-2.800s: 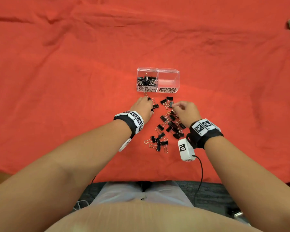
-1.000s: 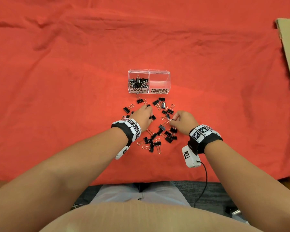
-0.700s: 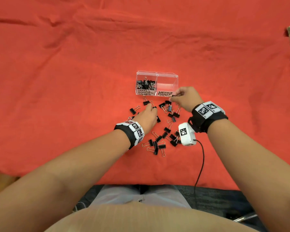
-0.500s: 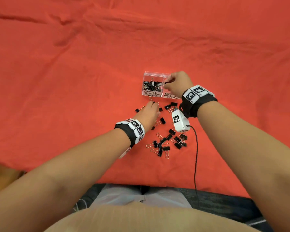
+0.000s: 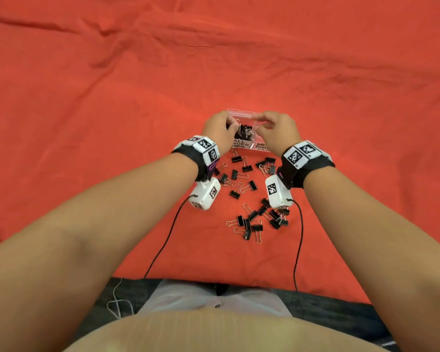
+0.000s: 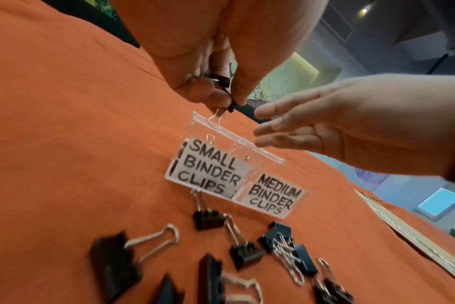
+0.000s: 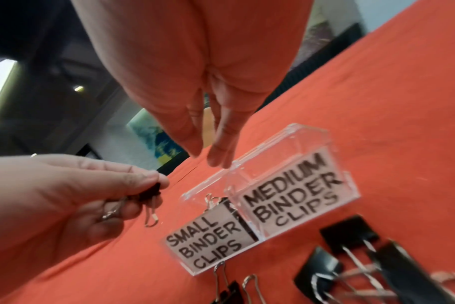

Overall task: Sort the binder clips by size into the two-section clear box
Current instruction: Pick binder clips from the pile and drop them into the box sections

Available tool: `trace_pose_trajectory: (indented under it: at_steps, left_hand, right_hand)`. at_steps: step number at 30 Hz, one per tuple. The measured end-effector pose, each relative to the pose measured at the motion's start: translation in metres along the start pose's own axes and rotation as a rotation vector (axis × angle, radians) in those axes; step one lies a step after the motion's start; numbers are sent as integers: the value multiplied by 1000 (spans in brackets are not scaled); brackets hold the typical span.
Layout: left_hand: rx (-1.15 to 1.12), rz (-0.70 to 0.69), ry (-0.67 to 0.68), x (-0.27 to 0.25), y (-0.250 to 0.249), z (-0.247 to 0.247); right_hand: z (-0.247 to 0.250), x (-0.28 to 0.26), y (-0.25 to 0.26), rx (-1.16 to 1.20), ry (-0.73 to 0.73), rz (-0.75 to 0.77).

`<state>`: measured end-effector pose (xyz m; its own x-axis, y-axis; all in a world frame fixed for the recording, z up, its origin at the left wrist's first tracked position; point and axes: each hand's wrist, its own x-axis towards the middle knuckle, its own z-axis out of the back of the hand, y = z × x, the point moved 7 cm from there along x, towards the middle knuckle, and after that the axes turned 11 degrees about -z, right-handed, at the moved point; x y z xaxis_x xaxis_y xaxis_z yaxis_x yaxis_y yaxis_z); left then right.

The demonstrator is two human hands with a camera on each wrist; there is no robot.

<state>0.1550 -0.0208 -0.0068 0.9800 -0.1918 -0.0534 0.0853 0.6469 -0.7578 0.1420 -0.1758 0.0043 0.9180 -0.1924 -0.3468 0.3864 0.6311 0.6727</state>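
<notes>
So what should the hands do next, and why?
Probably the left hand should let go of the small clips it pinches, dropping them into the box section marked small. It hovers right over that section's open top, which already holds clips, and the right hand beside it is open and holds nothing. Many clips wait on the cloth.
</notes>
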Motion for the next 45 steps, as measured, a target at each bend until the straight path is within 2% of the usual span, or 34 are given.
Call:
trace_pose_trajectory:
  at_steps: [3,7,11,14,18,20,25,29,40,45]
  left_hand:
    - [55,-32,32,19,-8,-4]
    - [187,-94,135,31,-13,-18]
    - [270,-196,257,26,-18,-31]
    - [334,-274,237,16,-24,-34]
    - [383,-379,215,-19,-35,-50]
    - [389,-456,285,-41,-41,-68]
    - [432,-576,568,-73,-46,-127]
    - [479,-572,661,-75,-41,-144]
    - [602,-501,657,-76,-23,-137]
    - [623,-525,629,-84,-27,-134]
  right_hand:
    - [17,-10,-20,179,-28,-54]
    - [26,-30,-60,219,-36,-168]
    - [4,-51,-100,-51,46,-226]
    - [-8,-60,-112,-203,72,-213]
    - [-15,-69,-116,-273,15,-163]
    - [-20,-75,-118,-309,-1,-136]
    - [-23,-85,-123,-343,-7,-93]
    - [-20,-89,-128,-354,7,-68]
    - [-13,-84,-139,-324,1,-91]
    - [-2,-79,-139,-95,-21,-175]
